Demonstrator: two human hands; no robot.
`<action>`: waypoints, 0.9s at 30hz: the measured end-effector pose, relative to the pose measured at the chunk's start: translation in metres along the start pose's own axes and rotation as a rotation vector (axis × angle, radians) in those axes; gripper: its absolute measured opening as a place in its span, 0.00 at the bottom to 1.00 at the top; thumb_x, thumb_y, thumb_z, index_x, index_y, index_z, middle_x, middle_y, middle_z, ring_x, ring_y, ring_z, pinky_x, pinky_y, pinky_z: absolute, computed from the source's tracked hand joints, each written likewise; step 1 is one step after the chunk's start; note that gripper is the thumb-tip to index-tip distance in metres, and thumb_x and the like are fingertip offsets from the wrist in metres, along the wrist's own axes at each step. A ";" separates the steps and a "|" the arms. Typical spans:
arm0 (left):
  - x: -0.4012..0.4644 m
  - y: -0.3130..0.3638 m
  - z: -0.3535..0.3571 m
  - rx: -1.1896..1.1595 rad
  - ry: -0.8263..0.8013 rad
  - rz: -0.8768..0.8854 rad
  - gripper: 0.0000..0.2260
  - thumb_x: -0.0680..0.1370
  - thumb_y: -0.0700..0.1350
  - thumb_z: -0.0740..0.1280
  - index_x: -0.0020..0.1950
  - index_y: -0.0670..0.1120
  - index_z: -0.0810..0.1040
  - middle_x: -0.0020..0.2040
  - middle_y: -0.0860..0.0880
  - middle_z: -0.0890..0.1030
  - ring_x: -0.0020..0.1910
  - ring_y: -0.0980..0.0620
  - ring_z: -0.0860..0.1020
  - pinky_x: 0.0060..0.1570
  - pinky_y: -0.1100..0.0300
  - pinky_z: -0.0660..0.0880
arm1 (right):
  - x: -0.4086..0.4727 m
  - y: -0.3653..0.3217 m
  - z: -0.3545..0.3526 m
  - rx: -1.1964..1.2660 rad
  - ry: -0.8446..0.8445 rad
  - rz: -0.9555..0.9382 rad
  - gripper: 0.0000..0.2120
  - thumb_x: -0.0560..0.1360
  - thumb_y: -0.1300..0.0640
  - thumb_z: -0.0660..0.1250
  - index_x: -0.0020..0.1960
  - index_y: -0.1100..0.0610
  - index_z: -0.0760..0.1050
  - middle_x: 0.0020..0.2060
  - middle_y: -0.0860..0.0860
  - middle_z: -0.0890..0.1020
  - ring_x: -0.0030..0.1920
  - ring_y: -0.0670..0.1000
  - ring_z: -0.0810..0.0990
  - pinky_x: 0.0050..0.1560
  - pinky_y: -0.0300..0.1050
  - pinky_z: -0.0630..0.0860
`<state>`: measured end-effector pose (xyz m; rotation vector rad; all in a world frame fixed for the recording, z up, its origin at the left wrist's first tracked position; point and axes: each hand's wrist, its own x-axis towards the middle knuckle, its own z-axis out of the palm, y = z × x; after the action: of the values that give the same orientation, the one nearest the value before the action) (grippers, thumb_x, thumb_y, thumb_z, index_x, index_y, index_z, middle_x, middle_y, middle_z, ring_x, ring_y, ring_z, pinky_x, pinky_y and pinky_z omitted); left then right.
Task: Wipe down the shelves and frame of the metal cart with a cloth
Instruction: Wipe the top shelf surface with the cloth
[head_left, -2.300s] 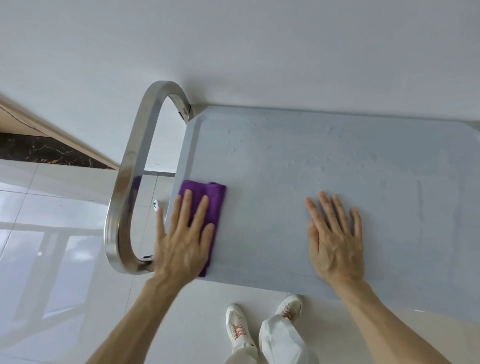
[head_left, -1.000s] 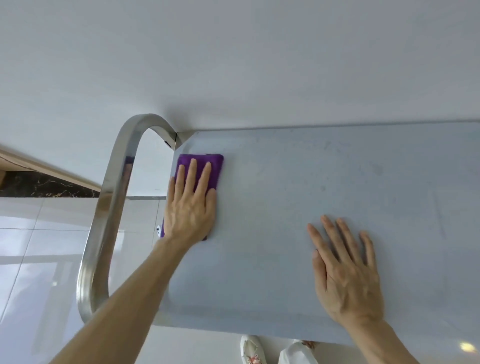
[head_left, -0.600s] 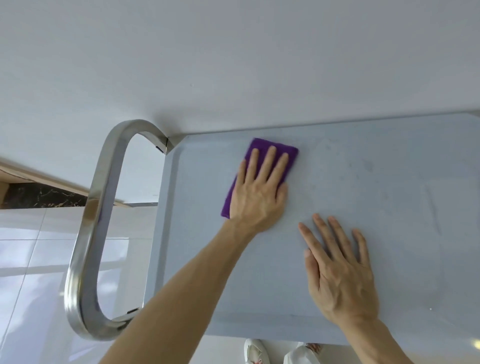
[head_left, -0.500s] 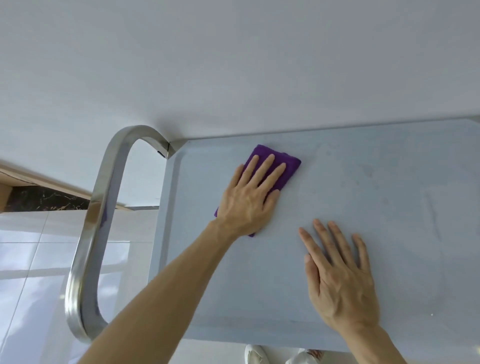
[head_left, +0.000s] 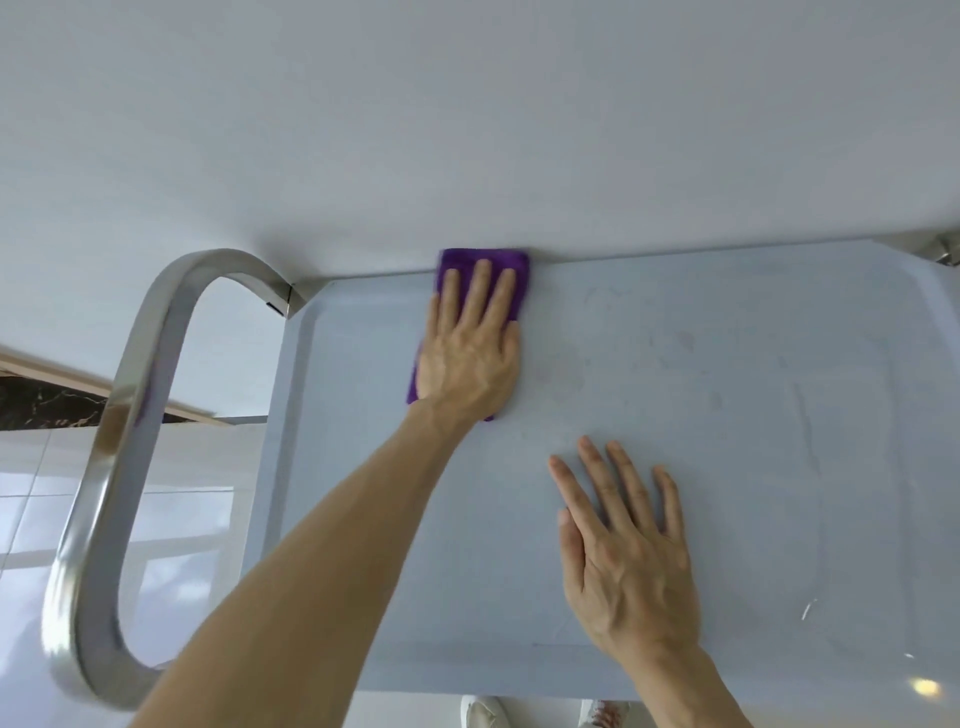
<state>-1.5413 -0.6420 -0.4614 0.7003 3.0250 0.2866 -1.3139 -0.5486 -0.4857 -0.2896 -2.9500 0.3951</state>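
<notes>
The metal cart's top shelf (head_left: 727, 415) fills the middle and right of the head view, pale grey with faint smears. A folded purple cloth (head_left: 485, 260) lies at the shelf's far edge against the wall. My left hand (head_left: 470, 348) presses flat on the cloth with straight fingers, covering most of it. My right hand (head_left: 623, 551) rests flat on the bare shelf, nearer the front edge, fingers spread. The cart's curved steel handle (head_left: 119, 441) loops off the left end of the shelf.
A white wall (head_left: 467, 130) stands directly behind the cart. Glossy white floor tiles (head_left: 31, 519) lie to the left, with a dark stone strip (head_left: 52, 408) along the wall base. My white shoes (head_left: 483, 712) show under the front edge.
My left hand has slid the purple cloth from the shelf's left side to its far edge by the wall. My right hand has stayed flat on the shelf.
</notes>
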 end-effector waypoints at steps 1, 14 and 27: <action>0.002 0.021 0.003 -0.018 -0.026 0.088 0.25 0.82 0.52 0.54 0.80 0.53 0.55 0.80 0.49 0.54 0.79 0.42 0.49 0.77 0.47 0.46 | 0.000 0.000 0.000 0.007 0.000 0.003 0.23 0.82 0.50 0.54 0.77 0.47 0.64 0.77 0.49 0.64 0.78 0.54 0.60 0.75 0.63 0.57; -0.052 -0.012 -0.028 -0.261 0.012 -0.091 0.20 0.83 0.45 0.58 0.76 0.48 0.66 0.78 0.49 0.61 0.77 0.47 0.59 0.76 0.47 0.53 | -0.001 -0.001 -0.001 0.026 -0.030 0.004 0.22 0.82 0.50 0.54 0.77 0.46 0.64 0.78 0.48 0.63 0.78 0.53 0.59 0.75 0.63 0.56; -0.088 -0.043 0.006 -0.039 0.017 -0.236 0.22 0.83 0.55 0.45 0.78 0.58 0.56 0.80 0.54 0.57 0.79 0.54 0.50 0.76 0.43 0.44 | 0.002 -0.005 -0.005 0.040 0.023 0.005 0.21 0.80 0.50 0.60 0.73 0.47 0.70 0.76 0.48 0.67 0.77 0.53 0.63 0.74 0.62 0.59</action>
<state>-1.4806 -0.7175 -0.4771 0.3353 3.0671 0.3430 -1.3160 -0.5515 -0.4797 -0.2942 -2.9156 0.4485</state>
